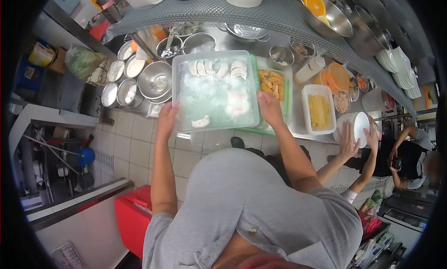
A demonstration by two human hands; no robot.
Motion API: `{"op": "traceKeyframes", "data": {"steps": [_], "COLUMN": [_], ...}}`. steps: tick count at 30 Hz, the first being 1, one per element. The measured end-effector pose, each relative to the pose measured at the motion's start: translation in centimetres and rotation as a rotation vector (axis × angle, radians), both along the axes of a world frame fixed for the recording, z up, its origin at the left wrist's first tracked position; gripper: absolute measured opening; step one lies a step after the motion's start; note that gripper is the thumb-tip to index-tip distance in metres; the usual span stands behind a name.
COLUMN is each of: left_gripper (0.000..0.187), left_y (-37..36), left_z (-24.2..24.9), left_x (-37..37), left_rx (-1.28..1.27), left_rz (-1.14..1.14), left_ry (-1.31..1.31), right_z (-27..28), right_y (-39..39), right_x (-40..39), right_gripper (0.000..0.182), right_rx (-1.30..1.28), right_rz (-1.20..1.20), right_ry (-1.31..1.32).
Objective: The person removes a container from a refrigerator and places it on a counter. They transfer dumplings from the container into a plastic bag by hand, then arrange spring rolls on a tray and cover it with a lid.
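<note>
Between my two hands is a translucent plastic tray [219, 122] dusted with white flour. Folded dumplings [201, 68] lie in a row along its far side, with more at the far right corner [238, 70] and one near the front edge [201, 121]. Pale, pinkish-white pieces [237, 104] rest at its right side. My left hand [167, 117] grips the left edge, and my right hand [270, 108] grips the right edge; some fingers of each are hidden beneath. Right of the tray, a green-rimmed container [287, 97] holds golden-brown pieces.
Stacked steel bowls [156, 80] and tubs of white powder [135, 68] stand at left. A white basket [305, 101] holds yellow food. Another person's hands [355, 141] touch white bowls [359, 124]. A mesh shelf [209, 15] overhangs the counter. A further person [409, 152] stands at right.
</note>
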State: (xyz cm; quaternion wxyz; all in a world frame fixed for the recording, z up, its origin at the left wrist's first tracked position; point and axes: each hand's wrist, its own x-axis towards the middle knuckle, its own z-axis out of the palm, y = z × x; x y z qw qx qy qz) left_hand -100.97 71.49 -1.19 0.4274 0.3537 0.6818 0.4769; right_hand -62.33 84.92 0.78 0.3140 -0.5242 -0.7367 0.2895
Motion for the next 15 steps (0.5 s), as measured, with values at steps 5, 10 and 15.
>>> {"op": "traceKeyframes", "data": {"steps": [5, 10, 15], "left_gripper": [0.059, 0.063, 0.050], "left_y": [-0.4, -0.4, -0.3], "left_z": [1.8, 1.0, -0.2], "left_x": [1.1, 0.5, -0.2], "left_rx": [-0.072, -0.032, -0.018], "left_rz": [0.015, -0.094, -0.058], "left_ry": [-0.511, -0.546, -0.416], "right_z": [-1.3, -1.4, -1.2], "right_y": [-0.7, -1.9, -2.4], "right_x": [0.3, 1.1, -0.5], "right_gripper": [0.036, 0.039, 0.044], "right_rx": [-0.072, -0.245, -0.126], "right_rz": [-0.150, -0.169, -0.182], "right_ry": [0.212, 0.240, 0.187]}}
